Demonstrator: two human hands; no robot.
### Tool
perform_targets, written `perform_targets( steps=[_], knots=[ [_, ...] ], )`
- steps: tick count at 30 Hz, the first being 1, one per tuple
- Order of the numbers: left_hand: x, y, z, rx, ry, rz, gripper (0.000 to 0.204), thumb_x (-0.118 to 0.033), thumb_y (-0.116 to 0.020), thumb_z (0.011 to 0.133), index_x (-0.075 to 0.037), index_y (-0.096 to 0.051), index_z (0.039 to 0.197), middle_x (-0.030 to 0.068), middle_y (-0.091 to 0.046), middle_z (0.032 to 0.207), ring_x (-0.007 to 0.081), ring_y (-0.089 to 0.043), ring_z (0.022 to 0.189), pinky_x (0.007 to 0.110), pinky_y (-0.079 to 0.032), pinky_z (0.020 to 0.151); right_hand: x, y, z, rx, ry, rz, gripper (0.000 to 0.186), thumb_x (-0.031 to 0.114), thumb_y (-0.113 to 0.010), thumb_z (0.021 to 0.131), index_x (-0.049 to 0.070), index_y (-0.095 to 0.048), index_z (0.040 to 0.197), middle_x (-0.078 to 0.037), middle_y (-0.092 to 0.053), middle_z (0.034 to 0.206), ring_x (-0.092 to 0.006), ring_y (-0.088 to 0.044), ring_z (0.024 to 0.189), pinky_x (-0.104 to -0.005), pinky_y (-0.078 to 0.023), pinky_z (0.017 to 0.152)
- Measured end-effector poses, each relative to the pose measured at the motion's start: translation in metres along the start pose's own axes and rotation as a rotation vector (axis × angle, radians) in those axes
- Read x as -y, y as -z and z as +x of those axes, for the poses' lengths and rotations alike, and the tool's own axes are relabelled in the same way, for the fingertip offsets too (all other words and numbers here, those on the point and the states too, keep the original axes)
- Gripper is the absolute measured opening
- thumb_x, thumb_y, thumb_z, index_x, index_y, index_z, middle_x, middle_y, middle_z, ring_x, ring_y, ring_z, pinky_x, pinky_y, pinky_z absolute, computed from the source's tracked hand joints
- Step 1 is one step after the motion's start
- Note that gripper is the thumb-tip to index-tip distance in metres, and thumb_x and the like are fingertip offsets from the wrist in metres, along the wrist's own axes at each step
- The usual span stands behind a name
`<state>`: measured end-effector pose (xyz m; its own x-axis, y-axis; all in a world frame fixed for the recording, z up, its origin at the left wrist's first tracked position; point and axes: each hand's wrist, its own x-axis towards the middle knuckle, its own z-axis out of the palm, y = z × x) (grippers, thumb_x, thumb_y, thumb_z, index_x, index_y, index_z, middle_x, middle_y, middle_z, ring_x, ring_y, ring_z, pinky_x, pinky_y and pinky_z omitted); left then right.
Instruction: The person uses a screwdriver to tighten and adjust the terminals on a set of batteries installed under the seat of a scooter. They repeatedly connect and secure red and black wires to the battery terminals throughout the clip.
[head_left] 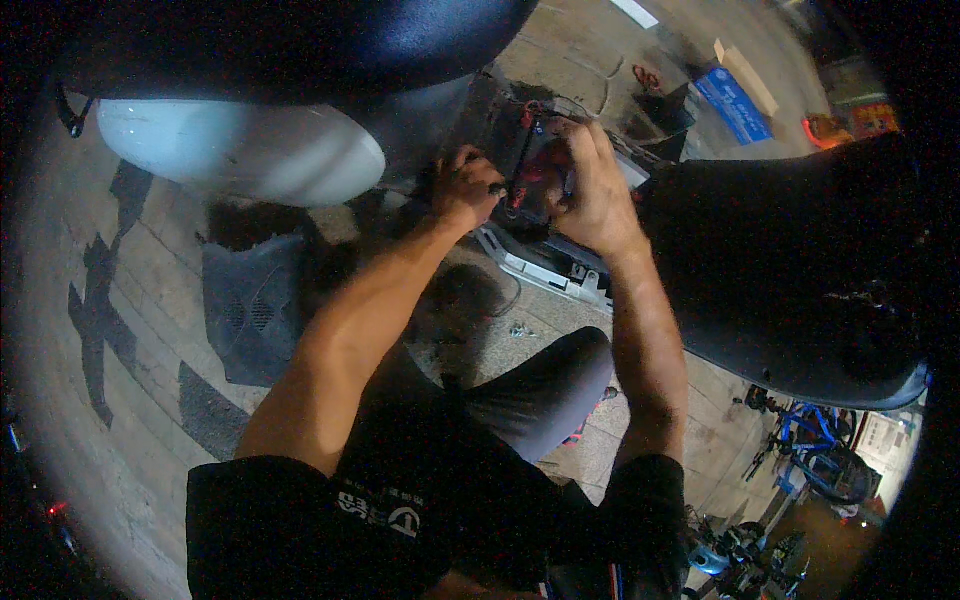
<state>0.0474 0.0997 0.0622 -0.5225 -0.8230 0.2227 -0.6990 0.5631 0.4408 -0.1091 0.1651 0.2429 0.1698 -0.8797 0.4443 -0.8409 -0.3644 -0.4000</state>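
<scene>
My left hand [468,188] has its fingers curled around a small dark object at the left edge of an opened scooter compartment [530,170] holding red and black wires. What exactly it grips is unclear. My right hand [595,195] reaches over the compartment's right side, fingers bent downward, their tips and any held object hidden among the parts. A pale metal frame rail [535,265] runs below both hands. The scooter's white side panel [235,150] lies left of them, under a black seat [300,40]. Black bodywork [770,250] extends to the right.
A dark plastic panel [250,310] lies on the paved floor at left. Small hardware [520,330] sits below the rail, near my bent leg [550,390]. A blue box [725,105] and scissors [645,78] are up right. Bicycles [810,445] stand at lower right.
</scene>
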Motion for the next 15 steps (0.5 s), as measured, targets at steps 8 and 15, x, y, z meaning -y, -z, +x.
perform_targets(
  steps=[8,15],
  knots=[
    [-0.005,0.006,-0.002,-0.023,0.011,-0.047,0.020,-0.031,-0.074,0.077,-0.019,-0.074,0.093,-0.0038,-0.065,0.113,0.0258,-0.044,0.125,0.060,-0.031,0.106,-0.010,0.019,0.010,0.157,-0.030,-0.270,0.045,0.038,-0.070,0.082,0.004,-0.052,0.105,-0.023,-0.062,0.094,-0.0429,-0.064,0.083,-0.0478,-0.054,0.070],
    [-0.005,0.008,-0.002,0.031,0.071,-0.061,0.021,-0.031,-0.074,0.077,-0.019,-0.074,0.095,-0.0032,-0.065,0.115,0.0249,-0.043,0.127,0.060,-0.028,0.108,-0.003,0.026,0.022,0.285,0.025,-0.116,0.044,0.014,-0.072,0.074,0.000,-0.053,0.110,-0.025,-0.063,0.094,-0.0419,-0.063,0.087,-0.0459,-0.054,0.074]
  ],
)
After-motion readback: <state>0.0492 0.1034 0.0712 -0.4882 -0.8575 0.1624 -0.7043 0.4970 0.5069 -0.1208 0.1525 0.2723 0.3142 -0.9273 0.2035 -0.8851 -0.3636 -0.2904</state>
